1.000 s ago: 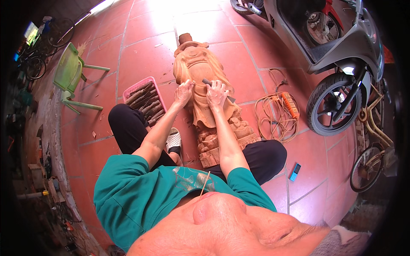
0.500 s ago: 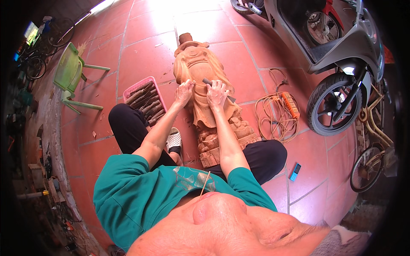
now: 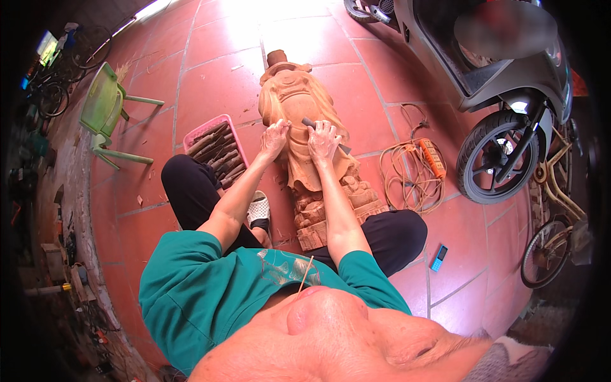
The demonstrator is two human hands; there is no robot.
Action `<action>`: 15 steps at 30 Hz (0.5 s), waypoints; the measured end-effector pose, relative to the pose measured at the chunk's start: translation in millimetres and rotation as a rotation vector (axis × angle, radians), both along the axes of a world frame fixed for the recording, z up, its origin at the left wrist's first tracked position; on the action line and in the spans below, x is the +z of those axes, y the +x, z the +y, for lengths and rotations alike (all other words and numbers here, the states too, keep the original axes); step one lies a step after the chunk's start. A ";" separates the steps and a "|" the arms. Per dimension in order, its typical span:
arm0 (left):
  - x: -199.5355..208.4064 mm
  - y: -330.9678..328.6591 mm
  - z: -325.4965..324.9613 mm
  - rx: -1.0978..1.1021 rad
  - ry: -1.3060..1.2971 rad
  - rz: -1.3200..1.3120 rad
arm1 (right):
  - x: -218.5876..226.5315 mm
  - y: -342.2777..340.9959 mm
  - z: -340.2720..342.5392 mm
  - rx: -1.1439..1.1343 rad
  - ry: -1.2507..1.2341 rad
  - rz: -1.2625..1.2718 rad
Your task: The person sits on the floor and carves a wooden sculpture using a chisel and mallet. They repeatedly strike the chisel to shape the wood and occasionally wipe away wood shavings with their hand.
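Observation:
A carved wooden statue [image 3: 299, 102] of a robed figure lies on its back between my legs, its head end away from me and its carved base [image 3: 312, 235] close to my lap. My left hand [image 3: 275, 138] is closed against the statue's left edge, with bent fingers pressed on the wood. Across the statue's middle, my right hand [image 3: 324, 140] grips a dark grey strip [image 3: 308, 122] whose ends stick out on both sides of the fingers. Whether the strip is sandpaper or a flat tool I cannot tell.
Left of the statue stands a pink basket [image 3: 232, 125] of wooden-handled tools. A green chair [image 3: 105, 105] lies tipped beyond it. To the right are an orange power strip [image 3: 433, 158] with coiled cord, a blue phone [image 3: 438, 257] and a grey scooter [image 3: 509, 89].

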State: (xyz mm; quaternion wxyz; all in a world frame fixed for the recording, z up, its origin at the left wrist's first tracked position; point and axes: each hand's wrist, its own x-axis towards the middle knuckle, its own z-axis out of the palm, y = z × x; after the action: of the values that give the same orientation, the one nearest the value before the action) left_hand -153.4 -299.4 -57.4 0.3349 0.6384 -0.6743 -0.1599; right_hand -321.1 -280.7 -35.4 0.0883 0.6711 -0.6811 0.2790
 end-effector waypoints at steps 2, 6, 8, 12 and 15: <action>1.0 -0.9 0.2 0.000 -0.008 0.004 | -0.2 -0.1 -0.3 -0.006 -0.005 0.005; -1.5 1.4 -1.2 0.002 -0.031 0.000 | 0.0 1.7 -0.6 -0.007 -0.011 0.015; -2.1 1.9 -2.3 0.002 -0.040 0.000 | 0.9 1.7 -1.7 -0.003 -0.012 0.017; 1.7 2.5 2.4 -0.026 -0.039 -0.020 | 0.9 -0.2 -1.0 -0.005 -0.006 0.027; -1.5 6.6 10.1 -0.038 -0.025 -0.070 | 0.0 0.5 1.6 0.008 -0.006 0.024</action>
State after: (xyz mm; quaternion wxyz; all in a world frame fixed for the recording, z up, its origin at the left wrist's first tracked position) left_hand -146.8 -289.3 -58.9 0.3160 0.6264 -0.6996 -0.1355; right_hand -320.6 -279.1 -35.4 0.0972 0.6768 -0.6766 0.2732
